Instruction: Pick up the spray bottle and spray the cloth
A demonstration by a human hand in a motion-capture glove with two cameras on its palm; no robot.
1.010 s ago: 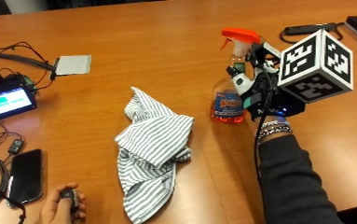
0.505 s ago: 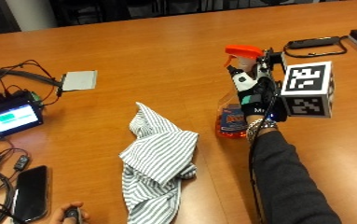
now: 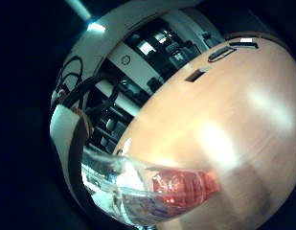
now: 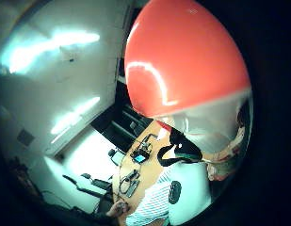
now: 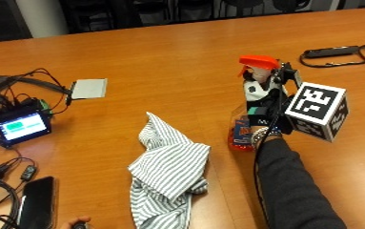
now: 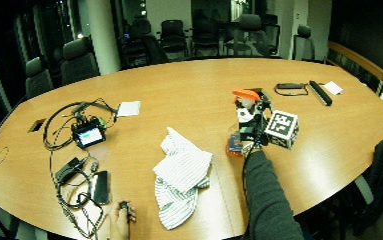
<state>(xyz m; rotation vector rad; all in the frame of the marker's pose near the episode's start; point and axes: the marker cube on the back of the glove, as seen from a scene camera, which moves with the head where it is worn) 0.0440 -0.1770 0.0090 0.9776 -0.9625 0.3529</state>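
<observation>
Spray bottle (image 5: 253, 102) with orange trigger head grasped upright in the gloved right hand (image 5: 266, 112), held just right of the striped cloth (image 5: 167, 171), crumpled on the wooden surface (image 5: 169, 62).

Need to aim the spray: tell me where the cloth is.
In the outside view the striped cloth lies crumpled on the table, beside the spray bottle held in the gloved right hand.

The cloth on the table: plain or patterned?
Patterned: the cloth has thin grey and white stripes, clearest in the outside view.
</observation>
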